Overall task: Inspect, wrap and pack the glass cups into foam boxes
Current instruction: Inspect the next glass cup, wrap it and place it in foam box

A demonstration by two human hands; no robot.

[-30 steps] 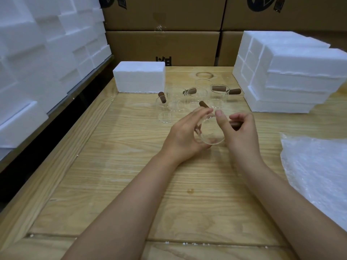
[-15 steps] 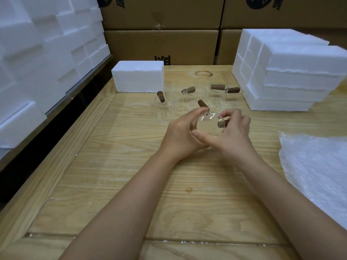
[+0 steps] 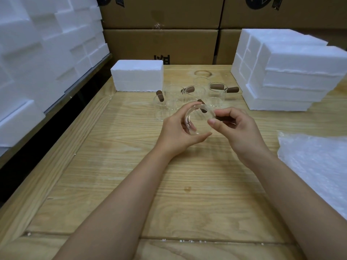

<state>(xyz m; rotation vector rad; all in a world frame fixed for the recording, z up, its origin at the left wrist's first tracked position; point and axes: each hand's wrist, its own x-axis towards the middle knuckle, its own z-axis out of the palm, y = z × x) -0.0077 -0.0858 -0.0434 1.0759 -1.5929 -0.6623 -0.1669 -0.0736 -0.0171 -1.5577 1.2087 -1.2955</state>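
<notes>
A clear glass cup (image 3: 199,119) with a brown wooden handle is held tilted above the wooden table (image 3: 116,166), its open mouth turned toward me. My left hand (image 3: 177,133) curls round the cup's body from the left and below. My right hand (image 3: 237,126) pinches the handle on the cup's right side, mostly hiding it. Behind them stand several more glass cups (image 3: 216,94) with brown handles. A single white foam box (image 3: 138,76) sits at the back left of the table.
A stack of white foam boxes (image 3: 287,72) fills the back right. A sheet of bubble wrap (image 3: 317,166) lies at the right edge. More foam pieces (image 3: 37,53) pile up on the left, with cardboard cartons (image 3: 161,44) behind the table.
The cup has been turned in both hands: earlier its base and side faced me, now its open rim does. My right thumb moved from under the cup to its rim.
</notes>
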